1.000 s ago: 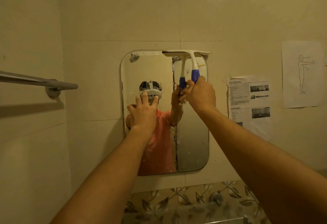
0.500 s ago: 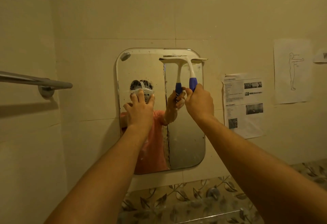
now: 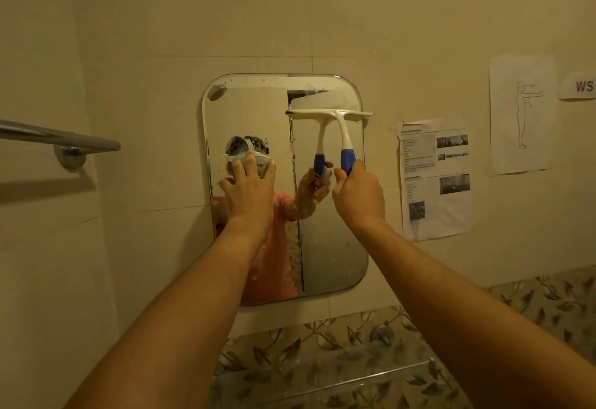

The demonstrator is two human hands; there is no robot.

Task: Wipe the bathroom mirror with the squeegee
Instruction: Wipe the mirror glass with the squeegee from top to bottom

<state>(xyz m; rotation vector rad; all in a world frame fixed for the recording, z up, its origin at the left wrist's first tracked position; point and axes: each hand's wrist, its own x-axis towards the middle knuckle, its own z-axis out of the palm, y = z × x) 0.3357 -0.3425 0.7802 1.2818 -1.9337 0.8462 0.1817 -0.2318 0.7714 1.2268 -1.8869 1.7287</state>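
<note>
Squeegee on the mirror's upper right.

My right hand (image 3: 358, 197) is closed round the squeegee (image 3: 335, 124) handle, blade seemingly against the mirror (image 3: 332, 247) near its right edge; my left hand (image 3: 248, 195) lies flat, fingers spread, on the glass.

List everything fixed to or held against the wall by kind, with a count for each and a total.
Mirror: 1
Squeegee: 1
Towel bar: 1
Paper sheets: 3 (printed sheet, figure drawing, WS label)
Hands: 2 (left hand flat on the mirror, right hand gripping the squeegee)
Total: 8
</note>
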